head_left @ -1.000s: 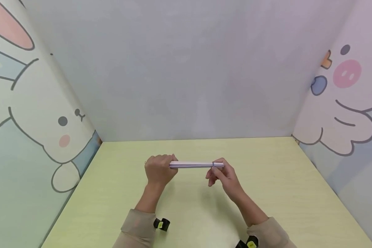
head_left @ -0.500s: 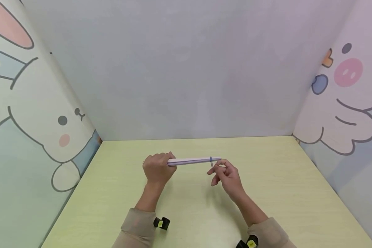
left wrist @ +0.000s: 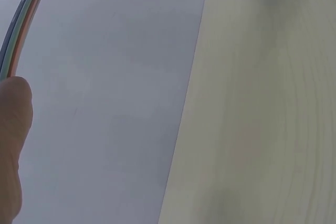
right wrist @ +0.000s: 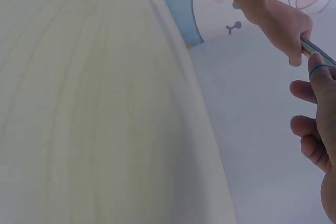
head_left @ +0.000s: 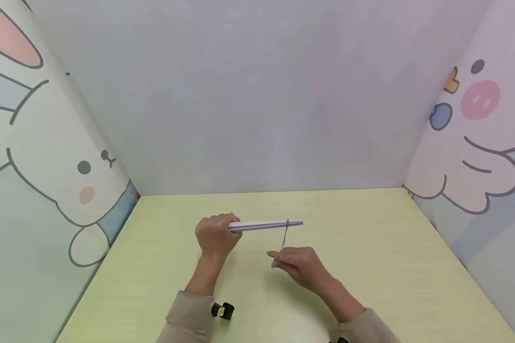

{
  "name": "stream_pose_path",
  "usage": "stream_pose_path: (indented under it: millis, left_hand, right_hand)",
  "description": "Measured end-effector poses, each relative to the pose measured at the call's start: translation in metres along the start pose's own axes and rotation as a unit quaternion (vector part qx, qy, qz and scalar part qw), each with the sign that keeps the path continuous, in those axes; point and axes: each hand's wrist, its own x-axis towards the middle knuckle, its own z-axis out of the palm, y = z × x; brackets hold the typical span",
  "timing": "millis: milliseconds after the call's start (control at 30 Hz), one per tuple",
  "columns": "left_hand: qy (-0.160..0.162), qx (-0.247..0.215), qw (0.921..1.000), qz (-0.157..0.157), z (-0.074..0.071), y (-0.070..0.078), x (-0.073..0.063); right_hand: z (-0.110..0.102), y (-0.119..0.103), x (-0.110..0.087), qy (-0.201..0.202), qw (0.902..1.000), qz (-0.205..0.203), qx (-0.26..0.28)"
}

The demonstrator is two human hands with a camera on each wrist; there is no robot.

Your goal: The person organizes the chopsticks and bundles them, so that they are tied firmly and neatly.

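Observation:
A bundle of slim chopsticks is held level above the table, pale in the head view. Blue, green and orange chopsticks show in the left wrist view. My left hand grips their left end in a fist. Around the bundle near its right end sits a thin blue rubber band, a stretched loop of it running down to my right hand. That hand pulls it with the fingertips, below and apart from the chopsticks. In the right wrist view, the band crosses the thumb.
A pale yellow table lies under both hands. Behind it rises a plain grey wall, with cartoon-printed panels at either side. A small black device sits at the left cuff.
My right hand has left the chopsticks' right end and moved down and toward me, drawing the rubber band out into a long loop. The left hand keeps its grip, shifting slightly left.

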Motion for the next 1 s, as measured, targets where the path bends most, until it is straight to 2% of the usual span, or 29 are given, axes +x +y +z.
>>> stream_pose_path:
  millis: [167,300,400,500,567,600,633,700,767,833,867,900,933,967,1000]
  left_hand:
    - [-0.021,-0.005,0.9997,-0.007,0.002,0.0,-0.003]
    - [-0.037,-0.005,0.9993,-0.006,0.003,0.001,-0.005]
    - [-0.037,-0.003,0.9993,-0.008,0.002,0.003,-0.005]
    - [-0.031,-0.004,0.9995,-0.006,0.002,0.005,-0.003]
    - [-0.031,-0.002,0.9995,0.001,0.001,0.007,-0.002]
    - [-0.033,0.002,0.9994,0.005,0.001,0.007,-0.002]
    - [-0.035,0.006,0.9993,0.01,0.001,0.008,-0.001]
    - [-0.04,0.017,0.9989,0.019,0.001,0.009,-0.001]
    - [-0.044,0.028,0.9983,0.025,0.001,0.009,-0.002]
    - [-0.046,0.034,0.998,0.026,0.001,0.008,-0.003]
    - [-0.043,0.033,0.9982,0.026,0.001,0.008,-0.004]
    - [-0.042,0.031,0.9983,0.025,0.001,0.008,-0.003]
    - [-0.04,0.028,0.9985,0.024,0.0,0.008,-0.003]
    - [-0.039,0.025,0.9987,0.023,0.001,0.008,-0.003]
    - [-0.038,0.022,0.9988,0.022,0.0,0.008,-0.003]
  right_hand:
    - [0.006,-0.008,0.002,0.001,0.9987,-0.047,-0.023]
    - [0.014,-0.011,-0.002,0.003,0.9993,-0.034,-0.013]
    - [0.021,-0.012,-0.005,0.055,0.9984,-0.001,0.009]
    - [0.028,-0.016,-0.007,0.133,0.9872,0.046,0.075]
    - [0.032,-0.023,-0.008,0.175,0.9692,0.099,0.142]
    - [0.033,-0.028,-0.007,0.189,0.9574,0.132,0.174]
    - [0.034,-0.033,-0.007,0.202,0.9403,0.176,0.209]
    - [0.034,-0.043,-0.004,0.225,0.8978,0.273,0.263]
    - [0.032,-0.048,0.0,0.242,0.8498,0.363,0.296]
    - [0.029,-0.048,0.005,0.252,0.804,0.432,0.321]
    - [0.027,-0.046,0.007,0.253,0.7867,0.454,0.333]
    - [0.024,-0.044,0.01,0.252,0.775,0.469,0.34]
    - [0.022,-0.041,0.011,0.25,0.7678,0.479,0.344]
    - [0.019,-0.038,0.012,0.248,0.7645,0.482,0.348]
    - [0.016,-0.035,0.013,0.245,0.7659,0.48,0.351]
